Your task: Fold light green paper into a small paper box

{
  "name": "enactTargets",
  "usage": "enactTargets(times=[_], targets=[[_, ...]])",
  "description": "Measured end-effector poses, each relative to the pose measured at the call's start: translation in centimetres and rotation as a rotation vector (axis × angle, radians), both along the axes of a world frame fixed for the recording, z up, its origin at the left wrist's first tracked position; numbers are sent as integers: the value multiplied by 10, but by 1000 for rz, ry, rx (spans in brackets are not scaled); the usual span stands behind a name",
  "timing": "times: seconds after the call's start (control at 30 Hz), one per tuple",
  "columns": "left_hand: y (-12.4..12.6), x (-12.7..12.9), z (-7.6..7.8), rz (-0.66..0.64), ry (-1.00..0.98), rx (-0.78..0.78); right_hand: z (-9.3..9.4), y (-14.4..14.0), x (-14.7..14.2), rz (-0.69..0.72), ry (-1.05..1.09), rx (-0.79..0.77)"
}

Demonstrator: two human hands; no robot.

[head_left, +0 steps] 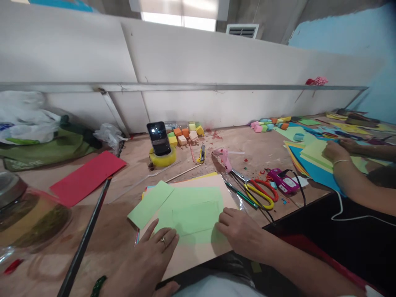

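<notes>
A light green sheet of paper with faint pencil lines lies on a stack of pale pink sheets in front of me. My left hand, a ring on one finger, rests with fingers spread on the paper's lower left. At the sheet's right edge, my right hand has its fingers curled together on the green paper; its fingertips are partly hidden. A smaller green piece overlaps the left corner of the stack. Right of the stack lie a green pen and scissors with red and yellow handles.
Behind the stack are a phone on a yellow tape roll, a cutter knife and a pink glue gun. A purple power adapter sits right. Red paper and a jar lie left. Another person's hands work at right.
</notes>
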State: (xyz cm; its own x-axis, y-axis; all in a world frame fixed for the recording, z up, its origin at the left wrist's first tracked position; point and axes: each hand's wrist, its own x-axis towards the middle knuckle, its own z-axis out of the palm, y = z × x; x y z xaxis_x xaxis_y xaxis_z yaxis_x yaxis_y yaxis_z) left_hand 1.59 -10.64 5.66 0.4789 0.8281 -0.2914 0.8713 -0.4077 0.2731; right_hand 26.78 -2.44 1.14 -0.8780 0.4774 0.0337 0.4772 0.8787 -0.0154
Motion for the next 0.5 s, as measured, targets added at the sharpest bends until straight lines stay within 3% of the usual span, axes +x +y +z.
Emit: enactTargets(times=[0.2,0.3,0.5], targets=[[1,4,-2,14,0,30,11,-4,-32,246,-4,-48],[1,3,-1,32,-3,-10,3,-2,-27,221,-18,-46],[-1,-3,-2,40,0,4,-13,-3,9,97,59,-77]])
